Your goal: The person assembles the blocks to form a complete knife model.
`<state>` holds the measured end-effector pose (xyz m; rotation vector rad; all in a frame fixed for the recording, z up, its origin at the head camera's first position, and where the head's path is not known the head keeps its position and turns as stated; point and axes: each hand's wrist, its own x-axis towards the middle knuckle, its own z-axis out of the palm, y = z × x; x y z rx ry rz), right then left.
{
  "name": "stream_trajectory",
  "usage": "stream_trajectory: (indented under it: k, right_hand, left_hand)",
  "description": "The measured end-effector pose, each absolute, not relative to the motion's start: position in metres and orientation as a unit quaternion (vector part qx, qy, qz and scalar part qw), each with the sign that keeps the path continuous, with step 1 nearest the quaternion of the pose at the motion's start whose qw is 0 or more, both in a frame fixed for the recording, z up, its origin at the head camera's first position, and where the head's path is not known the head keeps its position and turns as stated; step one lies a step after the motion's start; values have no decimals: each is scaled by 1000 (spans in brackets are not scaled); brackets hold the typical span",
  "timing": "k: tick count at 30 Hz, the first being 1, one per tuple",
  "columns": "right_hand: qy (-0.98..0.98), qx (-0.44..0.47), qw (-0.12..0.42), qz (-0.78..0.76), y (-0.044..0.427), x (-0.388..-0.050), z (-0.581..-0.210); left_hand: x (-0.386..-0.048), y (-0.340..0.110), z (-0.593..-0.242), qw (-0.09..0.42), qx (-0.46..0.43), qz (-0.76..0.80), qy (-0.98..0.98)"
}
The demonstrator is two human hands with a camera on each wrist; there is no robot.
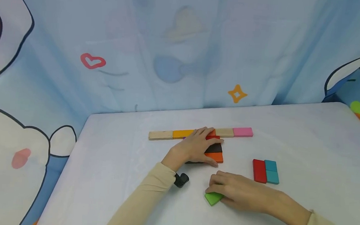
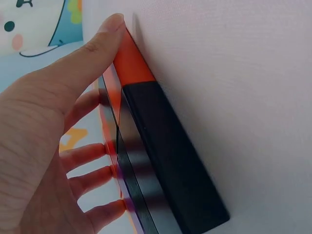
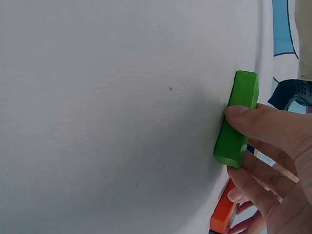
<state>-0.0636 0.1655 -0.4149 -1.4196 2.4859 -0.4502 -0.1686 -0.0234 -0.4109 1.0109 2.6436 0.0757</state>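
Note:
My left hand [image 1: 194, 145] lies over a cluster of flat coloured blocks, its fingers fairly straight. In the left wrist view, the thumb touches an orange block [image 2: 132, 61] beside a black block [image 2: 173, 156]; the fingertips touch the cluster's other side. A dark block [image 1: 214, 148] and part of a red block show past the hand in the head view; the rest is covered. Nearer the body, my right hand [image 1: 240, 191] pinches a green block [image 1: 213, 198] between thumb and fingers. This green block [image 3: 236, 122] is low over or on the table; which, I cannot tell.
Behind the cluster runs a row with a plain wooden block [image 1: 160, 135], a yellow block [image 1: 182, 134] and a pink block [image 1: 242, 132]. To the right, a red block [image 1: 259, 171] touches two teal blocks [image 1: 272, 176]. A printed curtain [image 1: 184, 50] hangs behind the white table [image 1: 117, 150].

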Motion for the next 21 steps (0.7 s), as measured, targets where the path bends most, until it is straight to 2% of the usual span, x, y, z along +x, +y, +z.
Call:
stream_trajectory:
  k: [7, 14, 21]
  right_hand:
    - [851, -491, 117, -148, 167, -65, -413]
    - [863, -447, 139, -188, 182, -76, -403]
    - [887, -397, 93, -217, 209, -114, -387]
  left_hand:
    - [-172, -28, -409, 154, 361, 41, 919]
    - [-174, -31, -415, 137, 372, 34, 918]
    - [-173, -31, -416, 140, 366, 37, 919]
